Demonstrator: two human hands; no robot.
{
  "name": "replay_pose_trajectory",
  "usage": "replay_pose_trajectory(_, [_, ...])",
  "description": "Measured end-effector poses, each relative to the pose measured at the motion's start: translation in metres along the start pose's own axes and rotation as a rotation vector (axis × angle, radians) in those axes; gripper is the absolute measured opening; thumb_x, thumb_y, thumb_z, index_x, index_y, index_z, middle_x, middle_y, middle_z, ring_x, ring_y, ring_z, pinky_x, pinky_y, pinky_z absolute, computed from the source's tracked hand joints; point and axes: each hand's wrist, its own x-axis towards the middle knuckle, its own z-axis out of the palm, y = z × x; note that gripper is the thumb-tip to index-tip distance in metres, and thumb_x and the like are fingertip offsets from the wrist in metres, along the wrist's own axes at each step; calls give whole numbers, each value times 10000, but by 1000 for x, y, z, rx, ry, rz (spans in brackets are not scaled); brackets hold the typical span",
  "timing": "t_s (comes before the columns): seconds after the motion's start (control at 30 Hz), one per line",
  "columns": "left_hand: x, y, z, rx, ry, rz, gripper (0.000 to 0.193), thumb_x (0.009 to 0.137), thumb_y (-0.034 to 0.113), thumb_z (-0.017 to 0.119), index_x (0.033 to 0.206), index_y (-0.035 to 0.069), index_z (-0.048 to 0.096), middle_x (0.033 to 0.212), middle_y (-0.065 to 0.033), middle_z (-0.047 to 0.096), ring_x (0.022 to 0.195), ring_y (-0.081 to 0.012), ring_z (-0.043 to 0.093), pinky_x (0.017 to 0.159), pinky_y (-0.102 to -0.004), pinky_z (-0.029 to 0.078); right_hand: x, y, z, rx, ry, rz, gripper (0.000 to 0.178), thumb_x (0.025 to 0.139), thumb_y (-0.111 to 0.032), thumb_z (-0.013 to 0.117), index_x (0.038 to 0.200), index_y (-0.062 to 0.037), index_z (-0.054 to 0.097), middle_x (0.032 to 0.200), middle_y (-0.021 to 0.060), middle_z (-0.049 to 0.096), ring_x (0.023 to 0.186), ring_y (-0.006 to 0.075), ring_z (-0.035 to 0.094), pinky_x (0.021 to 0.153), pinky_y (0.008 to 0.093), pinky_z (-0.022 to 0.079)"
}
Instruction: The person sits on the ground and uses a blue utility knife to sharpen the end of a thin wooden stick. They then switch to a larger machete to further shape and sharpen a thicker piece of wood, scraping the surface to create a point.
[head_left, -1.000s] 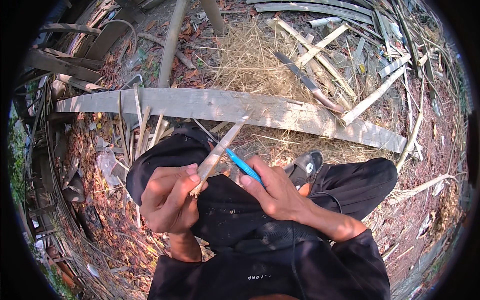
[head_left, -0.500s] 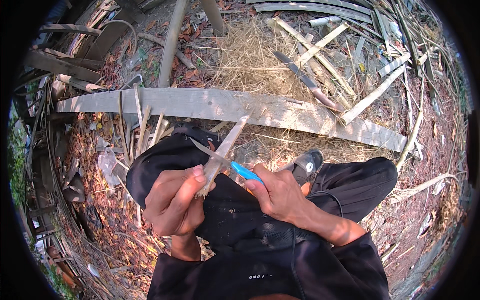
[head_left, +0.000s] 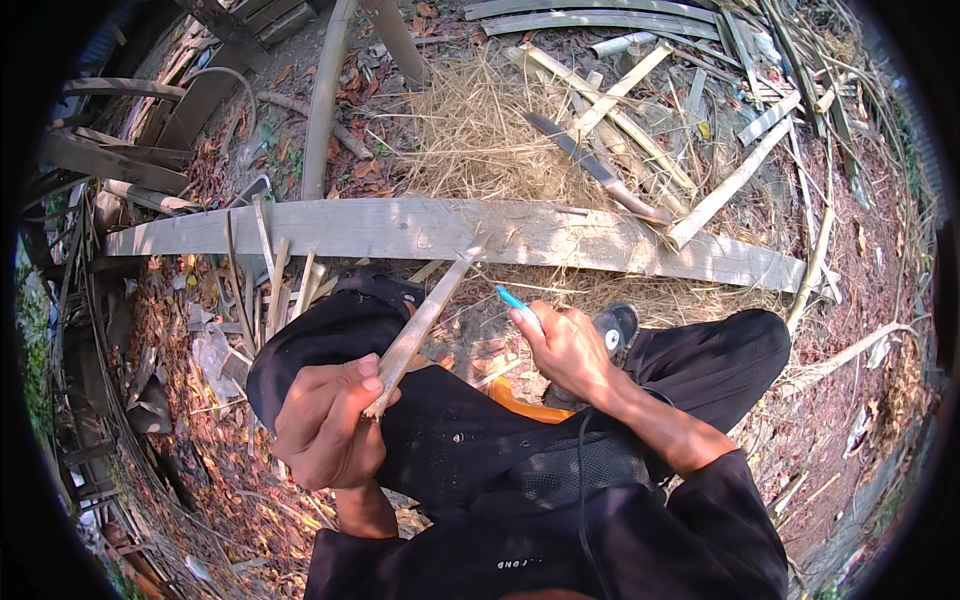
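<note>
My left hand [head_left: 332, 412] is closed round the near end of a pale split bamboo strip [head_left: 415, 335]. The strip slants up and away to the right, its far tip at the near edge of a long grey plank [head_left: 350, 228]. In my right hand [head_left: 568, 345] is a small knife [head_left: 518, 303] with a blue handle, gripped to the right of the strip and apart from it. Its blade hardly shows from this angle. Beyond the plank's edge, a large dark-bladed knife [head_left: 590, 165] lies with its brown handle resting on the plank.
Dry shavings [head_left: 465, 130] are heaped behind the plank. Split bamboo pieces [head_left: 640, 125] lie at the back right, and upright posts [head_left: 328, 100] stand at the back left. Thin strips [head_left: 277, 285] lean on the plank's left part. Something orange [head_left: 525, 400] lies between my legs.
My right hand has drawn the blue-handled knife away from the strip, forward and to the right. The left hand has shifted slightly left and nearer with the strip.
</note>
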Motion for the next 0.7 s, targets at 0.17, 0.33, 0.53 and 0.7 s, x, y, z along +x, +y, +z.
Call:
replay_pose_trajectory(0.17, [0, -5, 9, -2, 67, -19, 110, 784, -9, 652, 865, -83, 665, 731, -113, 631, 652, -271, 668, 574, -304, 554, -7, -23, 10, 125, 27, -169, 382, 973, -339, 525, 803, -4, 595, 514, 207, 521, 505, 418, 567, 475, 496, 433])
replay_pose_trajectory(0.33, [0, -5, 7, -43, 51, 19, 115, 782, -17, 665, 870, -91, 660, 747, -110, 628, 643, -263, 663, 558, -299, 544, 17, -4, 0, 111, -88, -3, 419, 979, -359, 509, 824, 18, 609, 531, 219, 547, 534, 432, 584, 492, 487, 459])
replay_pose_trajectory(0.53, [-4, -6, 9, 23, 136, -50, 170, 718, -59, 725, 872, -90, 659, 771, -119, 631, 641, -252, 661, 535, -297, 529, 32, 22, 25, 16, -69, 77, 436, 985, -381, 485, 813, 2, 602, 533, 236, 534, 534, 436, 579, 493, 480, 458])
replay_pose_trajectory(0.7, [-8, -5, 11, 76, 194, -135, 178, 718, -61, 749, 867, -77, 655, 754, -116, 615, 659, -256, 662, 570, -300, 537, 25, -6, 16, 150, -8, -72, 473, 989, -426, 445, 843, -2, 596, 550, 232, 546, 563, 446, 583, 515, 499, 459])
